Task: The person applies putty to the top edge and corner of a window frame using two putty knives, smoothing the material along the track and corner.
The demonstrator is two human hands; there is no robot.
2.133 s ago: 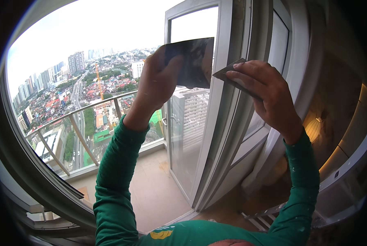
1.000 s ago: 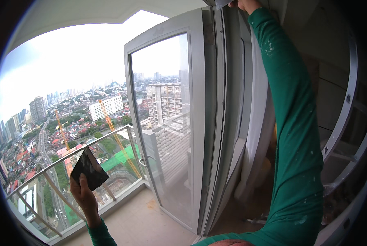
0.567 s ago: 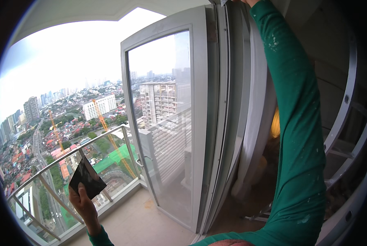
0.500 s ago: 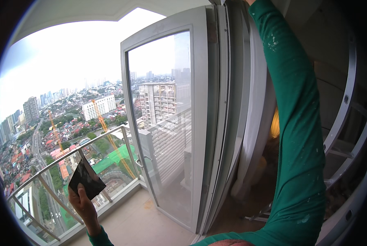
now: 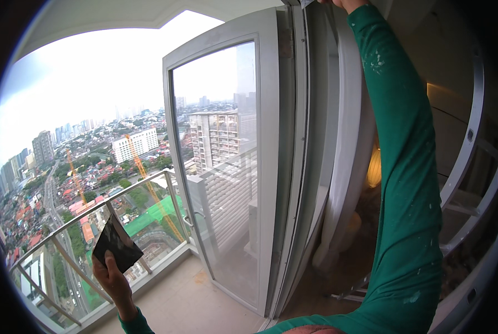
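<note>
My left hand grips a thin, flat, black square piece at its lower left corner, thumb on its face, in front of the balcony railing. My right arm, in a paint-flecked green sleeve, reaches up. The right hand is at the upper edge of the picture, beside the top of the grey door frame. Its fingers are closed around something with a small pale, thin end, mostly cut off by the edge. A glazed grey door stands swung out left of the frame.
The metal railing runs along the balcony's outer side, high above a city. To the right are a white curtain, an aluminium ladder close to my right arm, and a glowing yellow lamp in the dark room.
At the top, my right hand has shifted slightly right and down, so more of it shows, with the pale end beside the frame. The left hand and black piece stay nearly still.
</note>
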